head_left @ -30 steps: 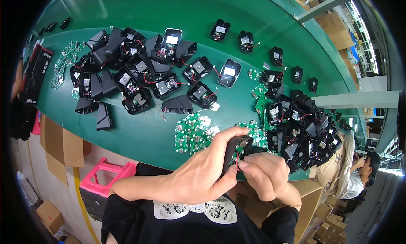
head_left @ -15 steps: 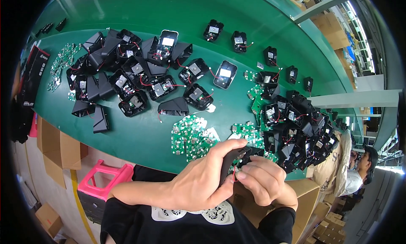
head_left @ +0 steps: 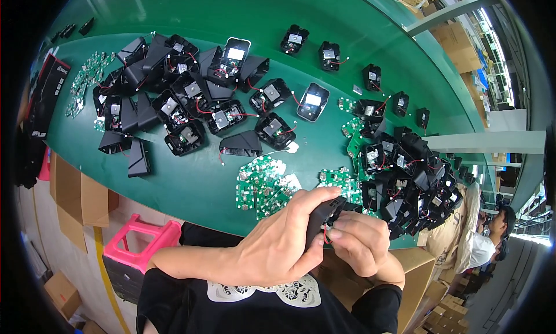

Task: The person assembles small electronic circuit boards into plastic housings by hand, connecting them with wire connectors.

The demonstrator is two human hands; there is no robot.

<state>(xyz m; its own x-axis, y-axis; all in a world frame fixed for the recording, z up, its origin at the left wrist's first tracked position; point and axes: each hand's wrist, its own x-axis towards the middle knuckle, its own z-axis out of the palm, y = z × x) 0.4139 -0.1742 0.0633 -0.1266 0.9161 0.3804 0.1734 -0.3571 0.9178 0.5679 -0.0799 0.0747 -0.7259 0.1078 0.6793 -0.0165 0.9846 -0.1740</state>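
Near the table's front edge, my left hand (head_left: 281, 235) is wrapped round a black plastic housing (head_left: 325, 214), its thumb below and its fingers along the far side. The housing is tilted, its inside turned toward my right hand (head_left: 362, 241). A thin red wire (head_left: 325, 235) comes out of it and curves by my right fingertips, which are pinched together on the wire at the housing's edge. The wire's end and much of the inside are hidden by my fingers. Just beyond my hands lie green circuit boards (head_left: 260, 186) in a loose pile.
Black housings with red wires (head_left: 188, 138) crowd the left of the green table (head_left: 191, 189); another heap (head_left: 405, 166) stands right. A screen unit (head_left: 313, 102) lies mid-table. Several housings (head_left: 330, 56) line the back. A pink stool (head_left: 136, 241) and cardboard boxes are below. A person (head_left: 486, 241) sits far right.
My right fingertips have shifted slightly at the housing's edge, and the red wire now bends in a curve beside them. The housing has turned a little in my left hand. The view has shifted slightly.
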